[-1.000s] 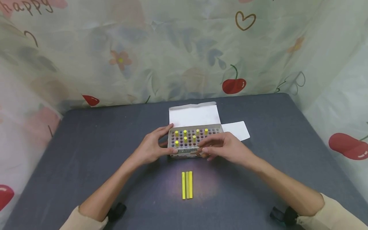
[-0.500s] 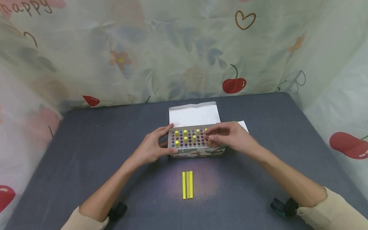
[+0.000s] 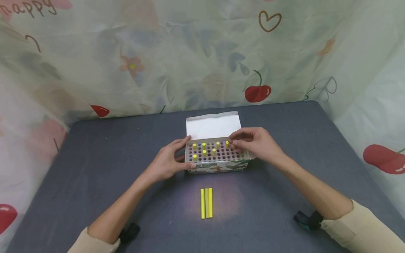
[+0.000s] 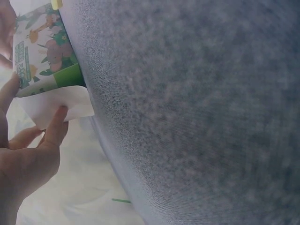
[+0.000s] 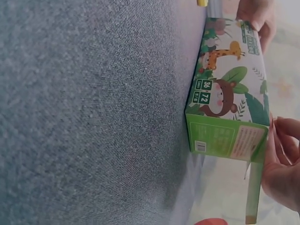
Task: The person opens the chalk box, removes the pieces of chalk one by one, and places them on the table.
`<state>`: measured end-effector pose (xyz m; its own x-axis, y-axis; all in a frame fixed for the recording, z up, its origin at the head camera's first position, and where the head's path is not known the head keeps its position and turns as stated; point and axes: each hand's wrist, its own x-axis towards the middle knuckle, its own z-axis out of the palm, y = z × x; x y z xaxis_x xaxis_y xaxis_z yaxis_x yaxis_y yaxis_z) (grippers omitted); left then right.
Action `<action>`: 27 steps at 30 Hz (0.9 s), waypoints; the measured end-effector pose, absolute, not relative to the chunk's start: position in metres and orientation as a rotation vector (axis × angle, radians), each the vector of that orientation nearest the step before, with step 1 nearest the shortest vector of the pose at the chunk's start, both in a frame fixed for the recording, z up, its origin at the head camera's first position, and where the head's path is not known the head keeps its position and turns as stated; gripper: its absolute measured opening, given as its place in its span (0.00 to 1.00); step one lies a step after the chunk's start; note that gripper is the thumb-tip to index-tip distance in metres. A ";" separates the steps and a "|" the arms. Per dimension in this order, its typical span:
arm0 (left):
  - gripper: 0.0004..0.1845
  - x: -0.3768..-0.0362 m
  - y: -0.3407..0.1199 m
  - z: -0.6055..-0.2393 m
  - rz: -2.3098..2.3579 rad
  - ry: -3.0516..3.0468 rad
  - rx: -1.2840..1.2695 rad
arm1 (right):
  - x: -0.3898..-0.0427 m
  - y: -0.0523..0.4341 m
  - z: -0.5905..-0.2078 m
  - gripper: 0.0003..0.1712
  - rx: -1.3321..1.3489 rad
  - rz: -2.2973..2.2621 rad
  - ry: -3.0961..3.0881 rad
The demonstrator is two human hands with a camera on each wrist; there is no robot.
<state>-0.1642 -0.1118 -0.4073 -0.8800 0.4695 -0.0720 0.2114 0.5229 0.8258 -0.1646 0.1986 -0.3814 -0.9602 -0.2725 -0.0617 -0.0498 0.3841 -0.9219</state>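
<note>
An open cardboard box (image 3: 218, 167) with printed animals stands on the table, its top a grid of round holes. Several yellow crayon-like sticks (image 3: 204, 153) poke up from the holes. My left hand (image 3: 164, 162) grips the box's left end, thumb on the front wall, fingers behind; in the left wrist view its fingers touch a white flap (image 4: 56, 105). My right hand (image 3: 257, 143) is over the box's back right corner, thumb and fingertips close together beside one yellow stick (image 3: 227, 143). Whether anything is between them is unclear; in the right wrist view the box hides those fingertips.
Three yellow sticks (image 3: 206, 203) lie side by side on the dark grey table (image 3: 142, 137) in front of the box. Its white lid (image 3: 213, 127) is folded back. A patterned curtain (image 3: 190, 59) encloses the table's back and sides.
My right hand has moved from the box's front edge up to its back right corner, uncovering the right-hand holes and covering the right side flap. My left hand stays in place.
</note>
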 end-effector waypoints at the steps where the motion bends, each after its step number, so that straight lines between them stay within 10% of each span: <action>1: 0.50 -0.164 -0.112 -0.407 1.288 2.478 0.570 | -0.165 0.199 -0.382 0.11 -0.292 -1.598 2.457; 27: 0.49 -0.163 -0.112 -0.407 1.298 2.477 0.589 | -0.176 0.181 -0.375 0.15 -0.274 -1.086 2.732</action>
<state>-0.1631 -0.1117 -0.4074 -0.8767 0.4773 -0.0590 0.2233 0.5125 0.8292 -0.1764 0.1812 -0.3755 -0.9650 -0.2397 -0.1065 -0.1012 0.7149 -0.6919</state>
